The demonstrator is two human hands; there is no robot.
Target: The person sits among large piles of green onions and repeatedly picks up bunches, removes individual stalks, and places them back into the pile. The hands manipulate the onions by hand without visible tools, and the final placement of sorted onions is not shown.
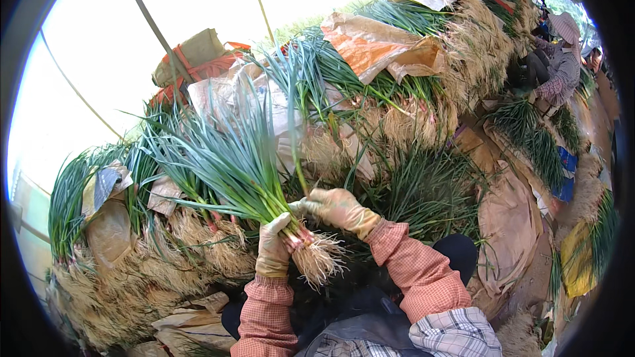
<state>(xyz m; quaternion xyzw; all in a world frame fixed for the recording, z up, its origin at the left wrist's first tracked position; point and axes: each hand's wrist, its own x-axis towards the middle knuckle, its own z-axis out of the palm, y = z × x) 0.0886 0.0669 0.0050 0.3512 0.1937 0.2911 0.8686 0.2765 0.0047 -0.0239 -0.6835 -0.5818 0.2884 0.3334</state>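
Note:
A bunch of green onions [248, 178] slants across the middle of the view, its leaves fanning up and left. My gloved left hand [274, 245] is wrapped around the stalks just above their pinkish-white bases. Pale, stringy roots [317, 260] hang below that grip. Close by on the right, my gloved right hand [342, 209] pinches the lower end of a single long leaf [296, 158], which stands nearly upright beside the bunch. Some right fingertips are hidden behind the stalks, and the leaf is slightly blurred.
Stacked green onions with matted roots [476, 54] run along the far side, partly covered by an orange and white woven sack [377, 44]. Loose leaves [426, 193] lie heaped beyond my right hand. A person in a hat [558, 67] sits at the upper right. A pale sack [511, 228] lies right.

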